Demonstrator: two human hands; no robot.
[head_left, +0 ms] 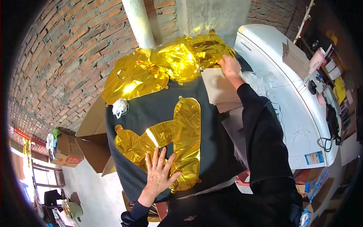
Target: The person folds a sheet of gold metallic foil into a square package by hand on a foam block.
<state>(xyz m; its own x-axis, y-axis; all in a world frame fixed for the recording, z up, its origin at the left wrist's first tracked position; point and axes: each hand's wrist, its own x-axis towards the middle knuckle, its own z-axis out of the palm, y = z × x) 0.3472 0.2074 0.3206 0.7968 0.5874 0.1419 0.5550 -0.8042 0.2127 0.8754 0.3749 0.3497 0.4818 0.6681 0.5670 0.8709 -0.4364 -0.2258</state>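
A flat gold foil balloon (pixel 188 140), bent like a letter or number, lies on the black cloth of the table. My left hand (pixel 160 174) rests on its lower part, fingers spread and palm down. Farther back, my right hand (pixel 230 66) is closed at the right edge of a heap of gold foil balloons (pixel 177 58); what its fingers hold is hidden. Just below that hand sits a stack of beige cards (pixel 219 87). A small bundle of white string (pixel 120 108) lies left of the balloon.
The black-covered table (pixel 151 109) stands against a brick wall (pixel 75 56) with a pale pole (pixel 139 22). At right is a large white appliance (pixel 289 94) with clear plastic (pixel 262 81) beside it. An opened cardboard box (pixel 92 145) stands left of the table.
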